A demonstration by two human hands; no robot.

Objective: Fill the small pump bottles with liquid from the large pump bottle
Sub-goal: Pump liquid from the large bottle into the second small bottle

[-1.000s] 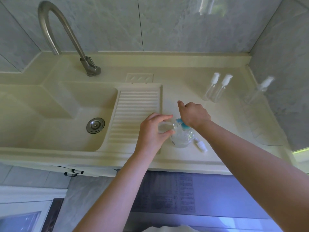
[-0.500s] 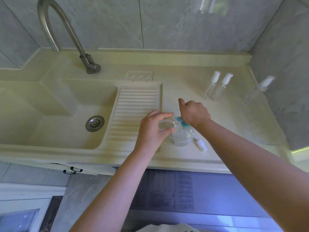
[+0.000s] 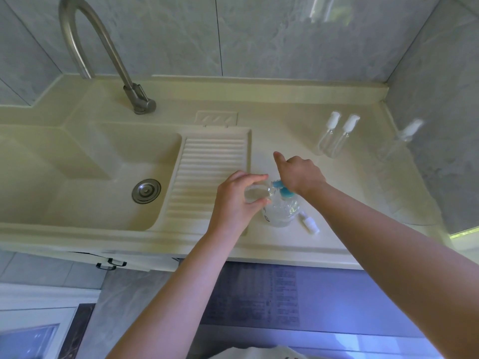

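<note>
1. Spanning the whole view is one cream countertop [image 3: 298, 141] with one moulded sink basin [image 3: 85, 182], one ribbed washboard slope [image 3: 210, 174], one round metal drain [image 3: 146, 190] and one curved metal faucet [image 3: 103, 53].
2. Standing near the counter's front edge is one large pump bottle [image 3: 281, 212], clear, with a teal pump head [image 3: 282, 189].
3. Three capped small pump bottles appear farther back: two [image 3: 334, 137] side by side and one [image 3: 399, 141] by the right wall.
4. A fourth small bottle [image 3: 255, 194], open-topped, sits tilted at the teal spout.
5. One loose white cap [image 3: 309, 224] lies just right of the large bottle.
6. The left hand [image 3: 238, 200] reaches in from below, its thumb and fingers curled round the fourth small bottle.
7. The right hand [image 3: 298, 174] rests on the pump head, fingers curled, forefinger stretched forward.
</note>
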